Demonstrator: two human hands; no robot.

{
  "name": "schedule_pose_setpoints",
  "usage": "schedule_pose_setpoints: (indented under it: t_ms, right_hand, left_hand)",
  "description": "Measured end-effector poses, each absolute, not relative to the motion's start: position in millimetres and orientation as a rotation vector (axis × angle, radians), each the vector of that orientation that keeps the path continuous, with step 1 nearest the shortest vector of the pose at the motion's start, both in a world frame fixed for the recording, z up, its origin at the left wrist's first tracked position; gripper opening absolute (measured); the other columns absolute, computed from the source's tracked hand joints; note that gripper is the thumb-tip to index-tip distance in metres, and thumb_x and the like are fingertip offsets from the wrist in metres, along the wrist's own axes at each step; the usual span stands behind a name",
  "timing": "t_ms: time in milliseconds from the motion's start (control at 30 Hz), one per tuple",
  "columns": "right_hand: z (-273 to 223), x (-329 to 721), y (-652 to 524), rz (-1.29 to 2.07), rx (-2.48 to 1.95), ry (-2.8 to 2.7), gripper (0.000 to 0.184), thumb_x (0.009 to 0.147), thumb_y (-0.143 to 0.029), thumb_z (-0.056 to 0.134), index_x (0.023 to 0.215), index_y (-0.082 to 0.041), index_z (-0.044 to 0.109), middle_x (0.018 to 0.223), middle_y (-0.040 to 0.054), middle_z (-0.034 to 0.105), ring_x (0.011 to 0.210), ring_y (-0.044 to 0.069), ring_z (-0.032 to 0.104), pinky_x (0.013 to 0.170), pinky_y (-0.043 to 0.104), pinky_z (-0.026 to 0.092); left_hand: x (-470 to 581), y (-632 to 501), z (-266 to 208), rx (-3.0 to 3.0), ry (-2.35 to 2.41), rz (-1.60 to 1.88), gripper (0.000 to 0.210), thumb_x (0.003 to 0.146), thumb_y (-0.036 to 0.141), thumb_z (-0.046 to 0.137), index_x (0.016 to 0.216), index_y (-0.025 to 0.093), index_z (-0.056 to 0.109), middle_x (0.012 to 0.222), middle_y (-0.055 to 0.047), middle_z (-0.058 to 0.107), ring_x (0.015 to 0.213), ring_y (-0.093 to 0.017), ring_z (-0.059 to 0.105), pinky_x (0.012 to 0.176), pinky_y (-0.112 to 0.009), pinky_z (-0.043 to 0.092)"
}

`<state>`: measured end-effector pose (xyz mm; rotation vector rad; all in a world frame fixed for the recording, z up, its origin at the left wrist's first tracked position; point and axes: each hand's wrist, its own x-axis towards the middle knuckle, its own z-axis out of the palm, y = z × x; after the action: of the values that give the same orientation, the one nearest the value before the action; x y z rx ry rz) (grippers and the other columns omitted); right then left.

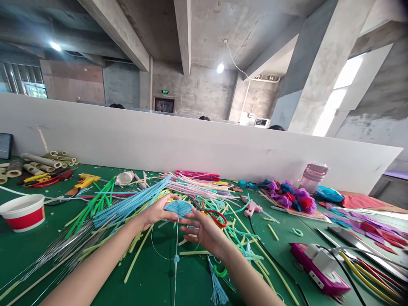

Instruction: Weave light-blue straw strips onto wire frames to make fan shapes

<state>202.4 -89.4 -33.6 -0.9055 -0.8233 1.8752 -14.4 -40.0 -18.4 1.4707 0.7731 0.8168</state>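
My left hand (158, 211) pinches the left edge of a light blue, fan-shaped craft piece (178, 207), made of pipe cleaner as far as I can tell. From it a thin straight wire (176, 280) runs down toward me, with a small blue bead or fuzzy ball (176, 258) partway along. At the piece's right edge is my right hand (204, 231), its fingers stretched out and apart, close to the wire. Whether its fingertips touch the piece is hard to make out. Behind both hands lie blue pipe cleaners (132, 204) and red-handled scissors (216, 217).
A paper cup (24, 212), a yellow glue gun (87, 180) and bamboo pieces (47, 163) lie left. To the right are a pink glue gun (252, 207), a magenta power strip (318, 270) and a pink bottle (313, 177). A white partition (191, 142) stands behind.
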Motion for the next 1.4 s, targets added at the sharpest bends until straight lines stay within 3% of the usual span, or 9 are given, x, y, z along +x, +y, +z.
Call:
schedule_pose_setpoints:
  t_ms: [100, 200, 333, 467, 600, 833, 967, 1233, 1400]
  right_hand:
    - [-30, 207, -90, 2.022, -0.808, -0.689, 0.061, 0.082, -0.069, 0.059, 0.104, -0.012, 0.067, 0.118, 0.0169, 0.07, 0.098, 0.025, 0.071, 0.085, 0.039, 0.055]
    - [-34, 206, -88, 2.01, -0.803, -0.729, 0.045, 0.086, -0.053, 0.066, 0.103, -0.011, 0.068, 0.113, 0.0156, 0.072, 0.098, 0.022, 0.071, 0.086, 0.033, 0.053]
    - [-43, 194, -87, 1.953, -0.899, -1.026, 0.033, 0.078, -0.035, 0.08, 0.098, -0.011, 0.072, 0.096, 0.0108, 0.075, 0.079, 0.015, 0.071, 0.072, 0.025, 0.051]
    - [-46, 184, -88, 1.869, -0.908, -1.118, 0.033, 0.068, -0.036, 0.087, 0.085, -0.013, 0.071, 0.081, 0.0052, 0.074, 0.066, 0.01, 0.067, 0.062, 0.02, 0.046]
    - [-46, 186, -89, 1.864, -0.92, -1.143, 0.035, 0.065, -0.037, 0.089, 0.081, -0.013, 0.07, 0.076, 0.004, 0.073, 0.064, 0.01, 0.066, 0.063, 0.021, 0.046]
    - [-43, 190, -84, 1.524, -0.935, -1.273, 0.043, 0.07, -0.053, 0.081, 0.086, -0.015, 0.067, 0.085, 0.004, 0.071, 0.066, 0.012, 0.064, 0.055, 0.021, 0.043]
    - [-46, 188, -77, 1.333, -0.992, -1.191, 0.045, 0.067, -0.057, 0.08, 0.079, -0.016, 0.067, 0.076, 0.0012, 0.066, 0.062, 0.011, 0.06, 0.053, 0.021, 0.041]
    - [-51, 190, -76, 1.313, -1.012, -1.265, 0.043, 0.068, -0.054, 0.08, 0.081, -0.014, 0.073, 0.071, 0.0044, 0.07, 0.068, 0.015, 0.063, 0.06, 0.023, 0.045]
    - [-50, 191, -77, 1.342, -0.988, -1.297, 0.046, 0.065, -0.056, 0.081, 0.085, -0.014, 0.075, 0.078, 0.0058, 0.072, 0.07, 0.016, 0.065, 0.06, 0.024, 0.045]
  left_hand:
    - [-16, -38, -17, 1.444, 0.748, 0.883, 0.07, 0.065, 0.027, 0.081, 0.126, 0.023, 0.047, 0.104, -0.005, 0.066, 0.094, -0.024, 0.066, 0.085, -0.037, 0.05]
    - [-17, -38, -16, 1.427, 0.725, 0.957, 0.068, 0.068, 0.027, 0.08, 0.127, 0.023, 0.046, 0.1, -0.004, 0.066, 0.086, -0.021, 0.067, 0.088, -0.038, 0.049]
    - [-15, -40, -16, 1.44, 0.731, 0.969, 0.069, 0.068, 0.026, 0.08, 0.127, 0.022, 0.046, 0.096, -0.003, 0.066, 0.084, -0.02, 0.067, 0.087, -0.036, 0.048]
    - [-11, -43, -15, 1.445, 0.729, 0.963, 0.069, 0.067, 0.024, 0.079, 0.128, 0.021, 0.045, 0.091, -0.001, 0.066, 0.082, -0.019, 0.066, 0.084, -0.035, 0.048]
    - [-9, -47, -11, 1.447, 0.735, 0.976, 0.067, 0.066, 0.023, 0.079, 0.125, 0.021, 0.047, 0.089, 0.0, 0.065, 0.083, -0.019, 0.065, 0.085, -0.035, 0.048]
    - [-4, -47, -17, 1.459, 0.746, 0.937, 0.07, 0.066, 0.027, 0.083, 0.127, 0.024, 0.048, 0.104, -0.005, 0.068, 0.103, -0.025, 0.064, 0.094, -0.039, 0.045]
    - [-1, -42, -23, 1.448, 0.814, 0.923, 0.069, 0.063, 0.027, 0.084, 0.124, 0.023, 0.051, 0.102, -0.004, 0.069, 0.104, -0.027, 0.065, 0.096, -0.041, 0.044]
    - [-7, -45, -21, 1.381, 0.815, 0.771, 0.081, 0.067, 0.03, 0.081, 0.137, 0.02, 0.044, 0.098, -0.009, 0.071, 0.089, -0.026, 0.069, 0.082, -0.04, 0.05]
    - [-10, -45, -20, 1.39, 0.817, 0.771, 0.081, 0.067, 0.031, 0.081, 0.139, 0.022, 0.047, 0.107, -0.011, 0.07, 0.1, -0.029, 0.067, 0.083, -0.04, 0.051]
